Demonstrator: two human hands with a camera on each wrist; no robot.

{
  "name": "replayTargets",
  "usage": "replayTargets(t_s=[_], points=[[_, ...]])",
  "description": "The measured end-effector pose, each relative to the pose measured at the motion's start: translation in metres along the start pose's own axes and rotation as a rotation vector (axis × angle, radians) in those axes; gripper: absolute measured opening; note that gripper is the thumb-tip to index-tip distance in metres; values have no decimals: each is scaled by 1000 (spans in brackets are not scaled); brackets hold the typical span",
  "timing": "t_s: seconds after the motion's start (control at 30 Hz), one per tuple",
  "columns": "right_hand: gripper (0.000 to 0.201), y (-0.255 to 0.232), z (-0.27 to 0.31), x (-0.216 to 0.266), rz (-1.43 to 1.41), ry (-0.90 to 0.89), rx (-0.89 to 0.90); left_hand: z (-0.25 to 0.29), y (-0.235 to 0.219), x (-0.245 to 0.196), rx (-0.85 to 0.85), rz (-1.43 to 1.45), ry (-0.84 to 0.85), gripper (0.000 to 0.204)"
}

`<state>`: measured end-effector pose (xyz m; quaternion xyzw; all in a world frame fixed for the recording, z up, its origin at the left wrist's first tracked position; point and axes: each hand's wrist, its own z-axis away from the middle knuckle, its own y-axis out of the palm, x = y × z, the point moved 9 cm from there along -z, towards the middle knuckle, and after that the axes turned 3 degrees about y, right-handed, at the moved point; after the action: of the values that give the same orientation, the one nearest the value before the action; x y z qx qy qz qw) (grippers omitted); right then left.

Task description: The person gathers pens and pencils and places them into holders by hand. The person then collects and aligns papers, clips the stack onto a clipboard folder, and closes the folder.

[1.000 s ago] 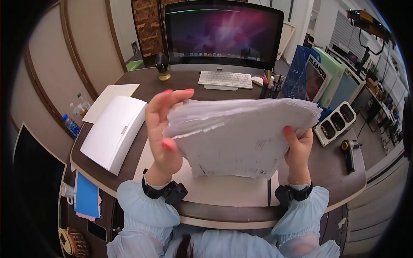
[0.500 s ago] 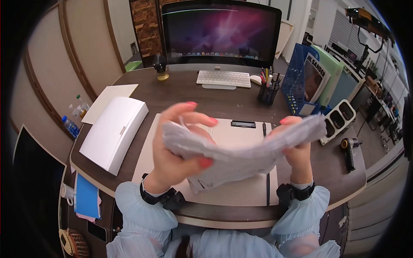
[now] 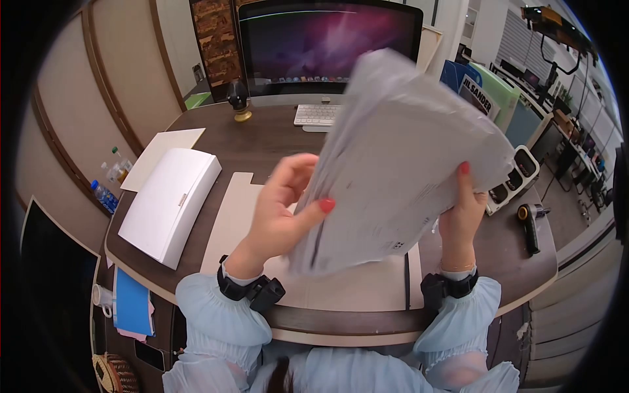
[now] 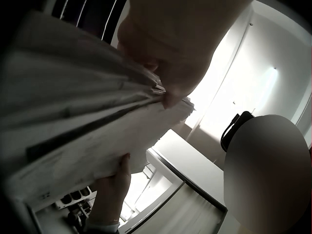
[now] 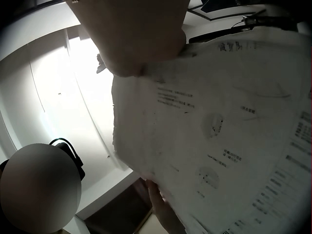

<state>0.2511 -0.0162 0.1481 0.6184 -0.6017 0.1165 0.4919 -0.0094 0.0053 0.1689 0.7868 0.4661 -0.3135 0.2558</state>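
A thick stack of white papers (image 3: pixel 400 157) is held up tilted above the desk, its top blurred. The left hand (image 3: pixel 275 213) grips its left edge, thumb on the near face and fingers behind. On the right edge the right hand (image 3: pixel 460 216) pinches the stack, thumb in front; its other fingers are largely hidden. The left wrist view shows layered sheets (image 4: pixel 97 141) parting near the left hand (image 4: pixel 168 58). Printed text and round marks cover the sheet (image 5: pixel 195 126) in the right wrist view. Under the stack lies a beige clipboard (image 3: pixel 347 291).
A white box file (image 3: pixel 167 203) and a pale folder (image 3: pixel 164 154) lie at the left. Behind stand a monitor (image 3: pixel 295 46), a keyboard (image 3: pixel 316 114) and a dark ornament (image 3: pixel 238 98). On the right are a socket strip (image 3: pixel 514 180) and a black handheld tool (image 3: pixel 531 229).
The stack, bent and low between the hands half a second ago, is now raised and tilted, covering the pen holder and part of the keyboard. The left hand's fingers have gone behind it.
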Motion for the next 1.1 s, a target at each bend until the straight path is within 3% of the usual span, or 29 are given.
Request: replayTargets(t_s=[0.07,0.13,0.2,0.23,0.27,0.33,0.4,0.47,0.53,0.6,0.63,0.67,0.73,0.8,0.87,0.9,0.93,1.0,1.03,1.07,1.1], points=[[28,-9,-4,3,-103,-10,-88,2,13,23,174,-284,-154,36],[29,-10,-6,-4,-86,8,-82,-1,10,38,115,-267,-152,29],[31,-12,-8,-11,-68,29,-82,1,-2,72,156,-396,-282,27],[30,-11,-11,-20,-75,120,-63,1,-5,79,158,-393,-284,27],[29,-9,-12,-29,-83,208,-42,-1,-11,81,104,-376,-260,24],[31,-13,-21,-23,-35,165,11,-8,-21,76,55,-360,-223,21],[32,-14,-28,-10,13,120,68,-14,-28,53,77,-622,-111,16],[36,-6,-26,8,289,108,192,-14,-28,31,140,-703,-120,15],[35,-5,-21,15,368,155,266,-11,-15,10,266,-813,-17,20],[31,12,-3,12,565,227,530,-6,-9,0,290,-803,-17,23],[32,25,4,20,764,115,628,-2,-1,-7,349,-845,50,25],[31,30,11,22,813,120,672,2,8,-13,407,-886,122,28],[26,57,29,36,717,-27,774,5,17,-15,465,-943,170,31],[18,52,30,27,713,-24,780,5,16,-16,438,-944,165,31],[14,34,19,22,711,-2,650,-1,6,-15,367,-902,153,23],[11,29,12,20,666,-65,638,-9,-15,-16,173,-904,120,22],[12,21,5,15,692,60,482,-14,-37,-16,-21,-900,90,23],[13,2,-8,-10,445,254,360,-21,-65,-17,-218,-839,232,35],[13,-3,-12,-18,444,242,362,-24,-81,5,-260,-531,177,46],[14,-10,-18,-27,384,248,339,-25,-84,14,-261,-531,192,46],[15,-14,-22,-34,324,254,317,-25,-92,39,-268,-328,10,46]])
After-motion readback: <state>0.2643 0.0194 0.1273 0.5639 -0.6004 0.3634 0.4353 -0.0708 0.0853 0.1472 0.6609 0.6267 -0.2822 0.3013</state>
